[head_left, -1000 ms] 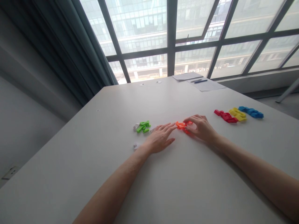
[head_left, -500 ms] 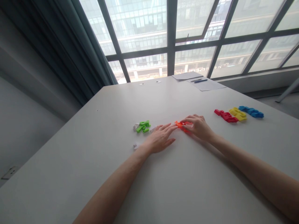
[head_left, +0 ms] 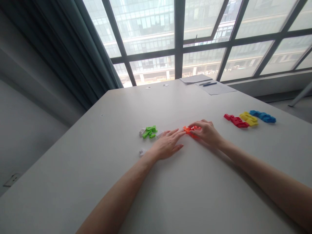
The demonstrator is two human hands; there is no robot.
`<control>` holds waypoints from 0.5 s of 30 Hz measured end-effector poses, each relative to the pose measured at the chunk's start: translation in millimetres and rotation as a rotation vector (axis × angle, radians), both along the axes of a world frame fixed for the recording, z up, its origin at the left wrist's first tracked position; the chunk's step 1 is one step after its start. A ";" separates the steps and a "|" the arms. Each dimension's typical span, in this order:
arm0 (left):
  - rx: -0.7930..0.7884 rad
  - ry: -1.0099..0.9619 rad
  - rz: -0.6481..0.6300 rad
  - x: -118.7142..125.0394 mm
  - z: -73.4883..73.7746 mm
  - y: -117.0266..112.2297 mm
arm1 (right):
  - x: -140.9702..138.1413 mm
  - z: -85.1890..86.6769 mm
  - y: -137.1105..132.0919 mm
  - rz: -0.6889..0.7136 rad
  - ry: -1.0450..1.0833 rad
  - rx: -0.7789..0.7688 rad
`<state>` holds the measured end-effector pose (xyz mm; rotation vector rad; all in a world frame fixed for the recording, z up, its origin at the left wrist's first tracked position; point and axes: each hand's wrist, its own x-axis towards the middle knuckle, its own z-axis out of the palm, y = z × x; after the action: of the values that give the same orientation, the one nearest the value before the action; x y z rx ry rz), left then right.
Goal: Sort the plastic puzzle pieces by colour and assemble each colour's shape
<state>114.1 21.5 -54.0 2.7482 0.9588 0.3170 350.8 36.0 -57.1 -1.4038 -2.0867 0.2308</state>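
Several small orange plastic pieces (head_left: 187,129) lie together on the white table (head_left: 156,195), partly covered by my fingers. My right hand (head_left: 206,132) pinches an orange piece between thumb and fingers from the right side. Stretched out flat, my left hand (head_left: 168,144) reaches in from the left, its fingertips at the edge of the orange pieces. Left of that hand is a small pile of green plastic pieces (head_left: 149,131). White pieces (head_left: 142,132) lie beside the green ones, and another white piece (head_left: 141,152) sits nearer, by my left wrist.
To the right lie groups of red pieces (head_left: 236,121), yellow pieces (head_left: 249,119) and blue pieces (head_left: 262,116). Paper sheets (head_left: 196,79) and a pen (head_left: 210,84) rest at the far edge, before the window. A dark curtain (head_left: 80,55) hangs at the left.
Almost nothing differs. The view has shifted very slightly, while both hands stay at the orange pieces.
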 end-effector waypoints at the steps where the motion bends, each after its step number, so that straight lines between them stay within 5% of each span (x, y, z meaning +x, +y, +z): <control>1: -0.001 0.000 0.001 -0.1 0.1 -0.1 | 1.0 1.0 0.4 -0.004 0.012 0.013; 7: -0.007 -0.010 0.006 0.0 1.8 0.0 | 23.6 4.0 11.1 -0.121 0.109 0.127; 15: 0.012 -0.036 0.013 -0.9 1.3 -0.9 | 48.1 -13.7 22.7 -0.139 0.184 0.015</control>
<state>113.2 20.7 -52.7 2.7388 0.9687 0.3741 398.9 58.7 -70.8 -1.4544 -1.8303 0.2754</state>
